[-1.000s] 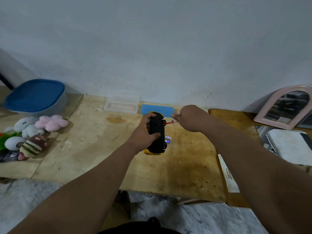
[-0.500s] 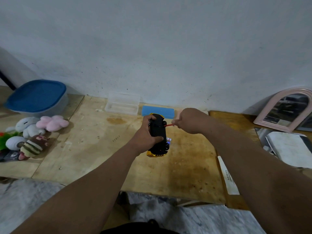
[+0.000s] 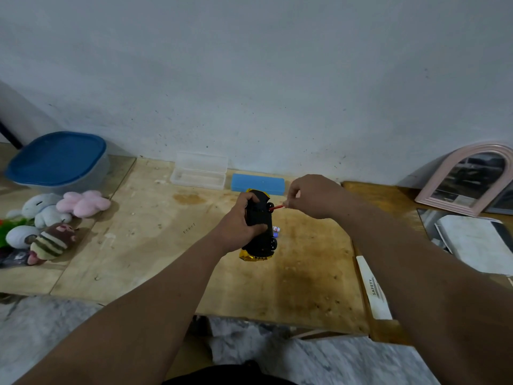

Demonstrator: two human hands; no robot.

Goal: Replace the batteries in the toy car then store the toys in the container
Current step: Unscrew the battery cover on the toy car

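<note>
- Since the earlier frames the right hand (image 3: 313, 197) has lifted slightly; the toy car (image 3: 259, 226) sits a touch lower in view, grip unchanged.
- Left hand (image 3: 238, 227) is wrapped around the car's left side, thumb across the black underside, holding it above the plywood tabletop (image 3: 155, 245). Yellow body shows at both ends.
- Right hand is pinched shut on a small red screwdriver (image 3: 276, 208); its tip is at the car's underside.
- Batteries (image 3: 276, 231) lie on the table just right of the car, partly hidden.
- Round container (image 3: 59, 162), blue lid on, far left; contents hidden.
- Clear plastic case (image 3: 200, 173), lid raised against the wall; nothing visible inside.
- Blue case (image 3: 258, 184) closed, just beside it.
- Plush toys (image 3: 52, 218) are heaped in front of the round container, outside it.
</note>
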